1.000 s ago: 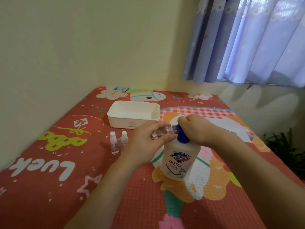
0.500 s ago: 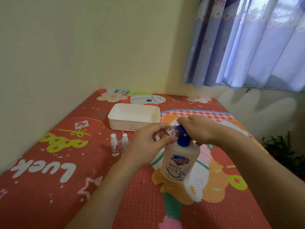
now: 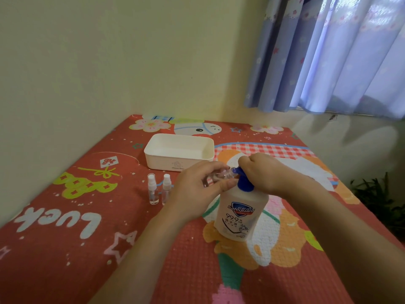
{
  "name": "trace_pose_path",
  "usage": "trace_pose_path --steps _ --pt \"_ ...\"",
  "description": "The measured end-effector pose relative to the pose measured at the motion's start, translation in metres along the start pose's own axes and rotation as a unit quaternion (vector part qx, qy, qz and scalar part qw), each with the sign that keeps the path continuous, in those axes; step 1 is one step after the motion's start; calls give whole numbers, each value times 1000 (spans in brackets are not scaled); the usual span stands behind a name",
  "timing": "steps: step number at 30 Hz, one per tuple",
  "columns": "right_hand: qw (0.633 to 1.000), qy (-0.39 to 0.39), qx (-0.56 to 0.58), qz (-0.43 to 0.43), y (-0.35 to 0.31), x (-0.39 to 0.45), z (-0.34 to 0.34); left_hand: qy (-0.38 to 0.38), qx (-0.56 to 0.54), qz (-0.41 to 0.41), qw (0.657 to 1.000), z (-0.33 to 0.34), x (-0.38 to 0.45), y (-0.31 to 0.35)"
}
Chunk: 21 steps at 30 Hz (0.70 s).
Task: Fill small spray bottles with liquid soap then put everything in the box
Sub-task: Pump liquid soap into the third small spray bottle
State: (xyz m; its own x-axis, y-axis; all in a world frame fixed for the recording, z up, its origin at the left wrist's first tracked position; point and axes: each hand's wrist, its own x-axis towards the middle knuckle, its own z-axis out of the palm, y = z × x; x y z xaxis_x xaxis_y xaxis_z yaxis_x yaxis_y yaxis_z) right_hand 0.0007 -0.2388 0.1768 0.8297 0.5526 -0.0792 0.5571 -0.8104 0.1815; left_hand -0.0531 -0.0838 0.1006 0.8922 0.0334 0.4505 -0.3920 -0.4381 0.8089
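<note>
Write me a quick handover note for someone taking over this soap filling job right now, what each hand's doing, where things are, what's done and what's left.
Left hand: holds a small clear bottle, tilted, mouth at the pump spout.
Right hand: rests on the blue pump head of the soap bottle, which stands upright on the red mat.
Two capped spray bottles stand left of the hands, near the white box; whether they are filled cannot be told.
Nothing shows inside the box.
Left: finish filling this bottle, cap it (its cap is not in sight), then put everything in the box.
</note>
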Motion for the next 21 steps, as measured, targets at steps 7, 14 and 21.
trace_pose_path --steps 7,14,21 --pt "1000 10 16 3 0 -1 2 10 -19 2 1000 3 -3 2" --pt "999 -11 47 1 1 -4 -6 10 -26 0 1000 1 -2 6" --pt "998 -27 51 -2 -1 -6 -13 10 -9 6 1000 -4 -1 8"
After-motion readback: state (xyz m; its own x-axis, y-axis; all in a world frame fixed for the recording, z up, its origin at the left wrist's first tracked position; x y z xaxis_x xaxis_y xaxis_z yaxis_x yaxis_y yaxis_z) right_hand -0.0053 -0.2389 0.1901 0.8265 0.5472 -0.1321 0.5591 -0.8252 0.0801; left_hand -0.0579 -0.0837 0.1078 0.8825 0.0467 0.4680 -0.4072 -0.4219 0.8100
